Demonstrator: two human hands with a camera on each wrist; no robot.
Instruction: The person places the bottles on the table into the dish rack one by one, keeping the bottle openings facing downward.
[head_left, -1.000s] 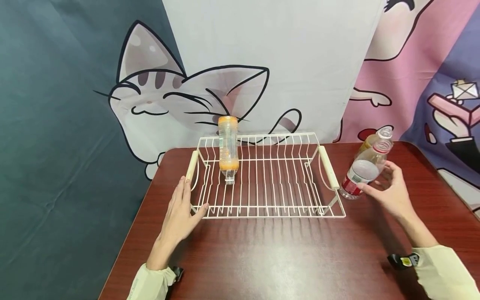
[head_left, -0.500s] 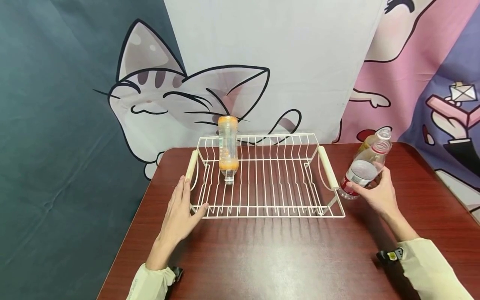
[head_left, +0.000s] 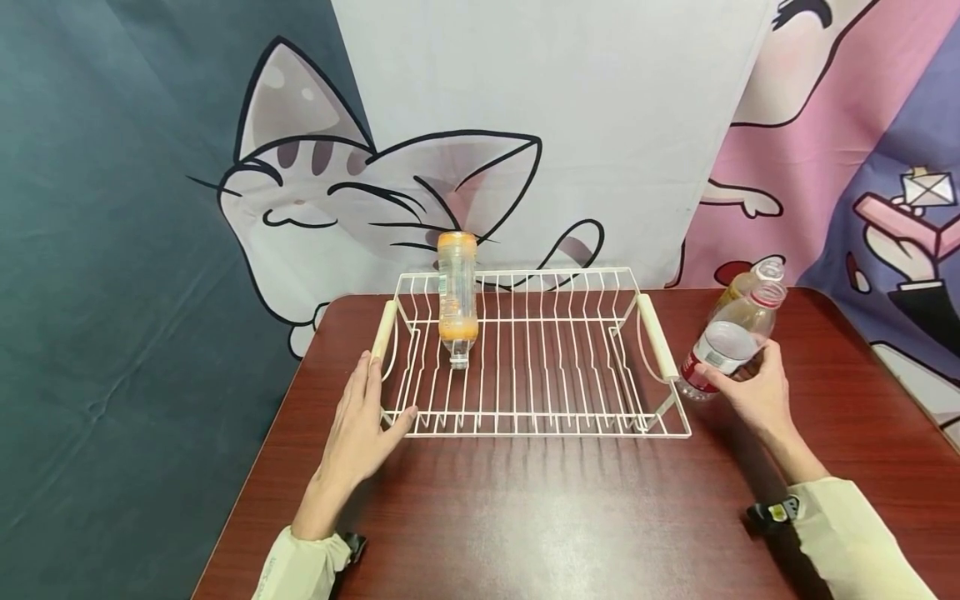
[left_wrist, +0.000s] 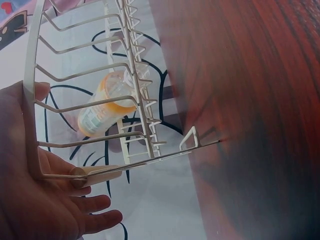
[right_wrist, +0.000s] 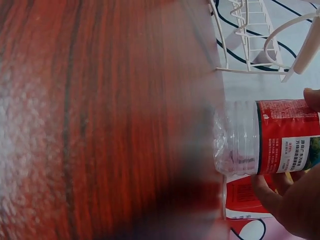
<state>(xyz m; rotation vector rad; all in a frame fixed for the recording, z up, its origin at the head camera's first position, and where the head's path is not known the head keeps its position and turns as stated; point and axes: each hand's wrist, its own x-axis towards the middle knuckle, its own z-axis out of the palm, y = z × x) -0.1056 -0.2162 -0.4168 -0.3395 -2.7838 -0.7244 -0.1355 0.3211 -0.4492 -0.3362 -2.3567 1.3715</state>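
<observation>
A white wire dish rack (head_left: 540,421) stands in the middle of the dark red table (head_left: 540,517). An empty orange-labelled bottle (head_left: 457,296) stands neck down among its left wires; the left wrist view shows this bottle (left_wrist: 102,107) through the rack (left_wrist: 135,95). My left hand (head_left: 360,425) lies flat with straight fingers against the rack's front left corner, thumb touching the wire. My right hand (head_left: 750,387) grips a clear, red-labelled bottle (head_left: 723,346), tilted, just right of the rack. The right wrist view shows that bottle (right_wrist: 270,137) held by fingers (right_wrist: 272,192).
A second bottle (head_left: 742,283) with an orange tint stands right behind the held one. Cartoon-printed cloth hangs behind the table. The rack has a cream handle (head_left: 657,337) on its right end, close to the held bottle. Bare tabletop lies in front of the rack.
My right hand has closed round the red-labelled bottle, which it was only reaching for a second ago. The left hand and the rack have stayed put.
</observation>
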